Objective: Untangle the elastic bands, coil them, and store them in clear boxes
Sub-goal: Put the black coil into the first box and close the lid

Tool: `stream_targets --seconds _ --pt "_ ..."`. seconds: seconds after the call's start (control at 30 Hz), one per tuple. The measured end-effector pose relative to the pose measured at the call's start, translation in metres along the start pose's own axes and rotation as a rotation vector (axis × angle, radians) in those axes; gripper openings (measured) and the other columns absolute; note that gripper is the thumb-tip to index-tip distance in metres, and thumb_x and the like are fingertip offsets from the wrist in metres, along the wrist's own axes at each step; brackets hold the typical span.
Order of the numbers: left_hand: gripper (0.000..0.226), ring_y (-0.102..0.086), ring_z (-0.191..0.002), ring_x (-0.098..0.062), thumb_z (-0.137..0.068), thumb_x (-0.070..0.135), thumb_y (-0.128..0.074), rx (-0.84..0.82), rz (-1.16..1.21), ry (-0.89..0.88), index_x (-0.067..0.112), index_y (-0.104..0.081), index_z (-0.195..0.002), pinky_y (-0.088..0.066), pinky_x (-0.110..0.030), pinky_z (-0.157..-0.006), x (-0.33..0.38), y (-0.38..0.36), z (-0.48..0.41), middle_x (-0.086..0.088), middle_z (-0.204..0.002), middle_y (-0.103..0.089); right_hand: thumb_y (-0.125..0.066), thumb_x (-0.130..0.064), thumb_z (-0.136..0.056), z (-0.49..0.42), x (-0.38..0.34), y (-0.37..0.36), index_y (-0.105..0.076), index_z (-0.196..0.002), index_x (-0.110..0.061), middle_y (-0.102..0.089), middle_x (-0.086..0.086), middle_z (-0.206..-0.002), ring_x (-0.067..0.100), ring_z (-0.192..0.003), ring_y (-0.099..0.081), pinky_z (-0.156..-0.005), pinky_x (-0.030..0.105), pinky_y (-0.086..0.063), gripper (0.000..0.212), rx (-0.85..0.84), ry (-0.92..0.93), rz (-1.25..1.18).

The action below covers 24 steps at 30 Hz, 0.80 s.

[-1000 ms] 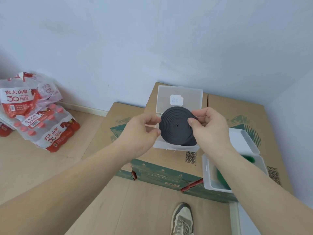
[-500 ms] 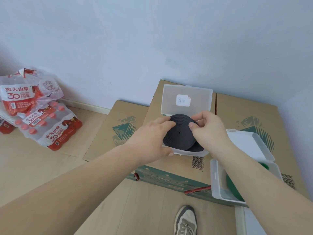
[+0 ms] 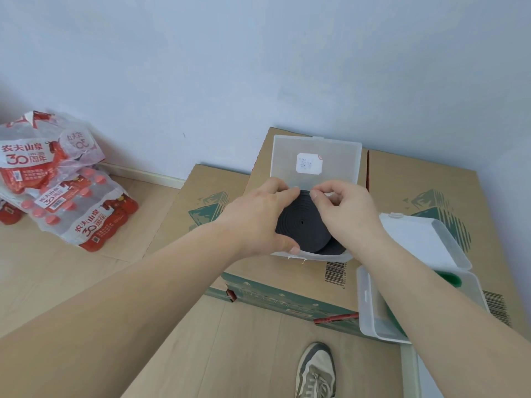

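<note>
A black coiled elastic band (image 3: pixel 303 225) lies flat inside a clear box (image 3: pixel 321 257) on a cardboard carton; the box's lid (image 3: pixel 336 159) stands open behind it with a white sticker. My left hand (image 3: pixel 258 219) cups the coil's left edge, thumb at the box's front rim. My right hand (image 3: pixel 344 211) pinches the coil's far edge with curled fingers. A second clear box (image 3: pixel 370 305) at the right, lid open, holds a green coil (image 3: pixel 451 278), mostly hidden by my right forearm.
Cardboard cartons (image 3: pixel 425 182) fill the corner against the wall. Shrink-wrapped packs of red-capped water bottles (image 3: pixel 66 202) lie on the wooden floor at the left. My shoe (image 3: pixel 316 369) is on the floor just before the cartons.
Both hands have lowered the black coil from upright in the air down flat into the clear box. The view has shifted closer.
</note>
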<state>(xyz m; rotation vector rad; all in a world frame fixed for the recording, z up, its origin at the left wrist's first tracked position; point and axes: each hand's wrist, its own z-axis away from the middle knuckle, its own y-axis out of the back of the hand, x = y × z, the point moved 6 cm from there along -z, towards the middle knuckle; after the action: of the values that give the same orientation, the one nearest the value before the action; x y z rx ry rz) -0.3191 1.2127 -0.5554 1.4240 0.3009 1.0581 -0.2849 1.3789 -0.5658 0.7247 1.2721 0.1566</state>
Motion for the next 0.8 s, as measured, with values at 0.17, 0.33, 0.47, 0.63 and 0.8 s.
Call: stream_targets --seconds 0.17,0.33,0.47,0.63,0.8 --pt "0.101 -0.045 -0.134 -0.016 -0.072 0.058 -0.085 -0.027 -0.017 0.007 0.035 -0.033 -0.156 -0.049 -0.043 -0.102 0.000 0.001 -0.005 0.012 -0.147 -0.039 -0.064 -0.028 -0.099 -0.001 0.003 -0.005 -0.076 -0.094 -0.028 -0.067 -0.009 -0.075 0.021 -0.080 -0.064 -0.078 0.039 -0.056 0.013 -0.008 -0.013 0.087" --pt "0.100 -0.045 -0.136 -0.018 -0.068 0.059 -0.086 -0.042 -0.035 0.001 0.033 -0.039 -0.153 -0.042 -0.043 -0.110 -0.001 0.002 -0.008 0.010 -0.144 -0.046 -0.059 -0.025 -0.100 -0.002 0.002 -0.009 -0.071 -0.087 -0.030 -0.070 -0.005 -0.082 0.024 -0.085 -0.066 -0.082 0.041 -0.057 0.017 -0.026 -0.036 0.158" --pt "0.101 -0.045 -0.134 -0.020 -0.065 0.067 -0.083 -0.069 -0.148 -0.015 0.035 -0.040 -0.150 -0.034 -0.039 -0.113 0.001 0.005 -0.014 0.009 -0.141 -0.048 -0.056 -0.021 -0.099 -0.001 -0.002 -0.012 -0.072 -0.089 -0.026 -0.073 -0.003 -0.088 0.028 -0.089 -0.067 -0.079 0.042 -0.059 0.020 -0.031 -0.050 0.262" --pt "0.101 -0.043 -0.129 -0.021 -0.058 0.075 -0.081 -0.108 -0.187 -0.013 0.035 -0.045 -0.143 -0.030 -0.046 -0.116 -0.002 0.002 -0.018 0.008 -0.129 -0.048 -0.054 -0.026 -0.101 0.008 -0.001 -0.013 -0.073 -0.092 -0.028 -0.073 -0.003 -0.090 0.027 -0.089 -0.066 -0.078 0.042 -0.058 0.020 -0.006 -0.026 0.274" --pt "0.091 -0.040 -0.126 -0.023 -0.068 0.072 -0.077 -0.124 -0.183 -0.050 0.037 -0.044 -0.145 -0.030 -0.038 -0.111 0.000 0.000 -0.014 0.005 -0.130 -0.044 -0.049 -0.020 -0.103 0.016 -0.001 -0.018 -0.076 -0.108 -0.025 -0.071 0.004 -0.102 0.032 -0.099 -0.062 -0.078 0.044 -0.057 0.027 0.054 0.058 0.376"
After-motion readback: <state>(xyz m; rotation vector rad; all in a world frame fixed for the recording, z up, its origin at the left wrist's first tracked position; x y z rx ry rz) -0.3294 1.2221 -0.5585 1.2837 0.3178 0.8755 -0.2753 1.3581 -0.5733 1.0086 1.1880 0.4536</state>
